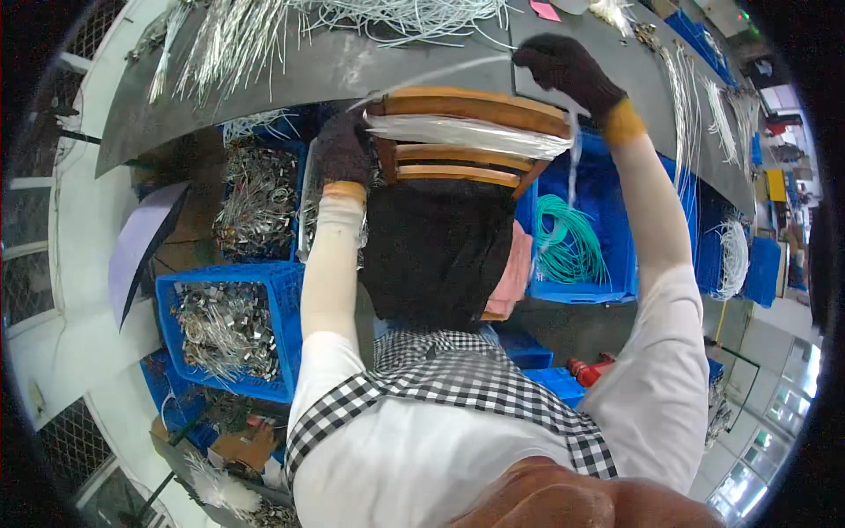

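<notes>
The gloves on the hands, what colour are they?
The gloves are dark, nearly black, with orange-yellow cuffs. The head view shows this best on the right hand.

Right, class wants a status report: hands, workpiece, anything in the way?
Left hand gloved, gripping the wooden frame. Right hand gloved, pulling a white strand off the clear bundle. Nothing blocking.

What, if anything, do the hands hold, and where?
Right hand pinches a clear tube at its end; left hand grips its other end, by the wooden frame.

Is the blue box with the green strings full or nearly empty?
Nearly empty. The blue crate holds just one loose coil of green cord on its left side, with bare blue floor showing around it.
</notes>
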Tool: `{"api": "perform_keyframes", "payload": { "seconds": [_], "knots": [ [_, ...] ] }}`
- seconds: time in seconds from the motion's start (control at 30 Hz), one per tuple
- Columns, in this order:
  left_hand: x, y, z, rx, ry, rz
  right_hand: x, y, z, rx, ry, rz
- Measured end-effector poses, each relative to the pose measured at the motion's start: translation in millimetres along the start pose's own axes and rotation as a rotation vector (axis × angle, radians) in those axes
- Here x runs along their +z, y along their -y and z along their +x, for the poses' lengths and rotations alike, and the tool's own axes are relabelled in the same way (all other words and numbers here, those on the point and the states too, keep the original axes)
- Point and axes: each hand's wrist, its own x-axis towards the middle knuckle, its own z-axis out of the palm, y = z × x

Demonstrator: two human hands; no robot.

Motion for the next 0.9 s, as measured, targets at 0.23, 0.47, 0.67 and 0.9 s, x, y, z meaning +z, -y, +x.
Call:
{"api": "perform_keyframes", "payload": {
  "seconds": [0.23,0.47,0.67,0.9],
  "knots": [
    [2,4,12,-0.011,0.020,-0.084,13,-59,66,-0.053,-0.149,-0.415],
    [27,26,41,0.016,0.302,-0.113,-16,-190,-78,0.097,-0.011,-1.036],
    [27,-11,-23,-0.266,-0.050,-0.598,134,-176,-270,0.492,-0.035,-0.609],
    [13,-156,-93,0.727,0.319,-0.367,254,-2,-257,0.040,-0.063,-0.110]
  ]
}}
